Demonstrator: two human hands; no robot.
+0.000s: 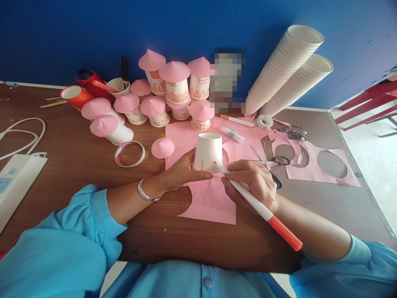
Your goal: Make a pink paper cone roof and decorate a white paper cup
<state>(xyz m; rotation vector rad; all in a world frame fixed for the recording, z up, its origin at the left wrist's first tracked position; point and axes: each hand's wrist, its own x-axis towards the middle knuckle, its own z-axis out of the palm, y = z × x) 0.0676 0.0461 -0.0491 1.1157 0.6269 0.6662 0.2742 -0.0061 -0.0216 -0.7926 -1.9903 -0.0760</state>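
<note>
My left hand grips a white paper cup, turned upside down, around its lower part. A short orange line shows on the cup's wall near the rim. Between the fingers of my right hand is a felt-tip marker with a white barrel and an orange-red end. Its tip is at the cup's lower right side; whether it touches cannot be made out. Beneath both hands lies cut pink paper. Just right of my right hand are scissors, partly hidden by it.
Several decorated cups with pink cone roofs stand at the back left. A loose pink cone, a tape roll and a glue stick lie nearby. Tall cup stacks lean on the blue wall. A power strip is far left.
</note>
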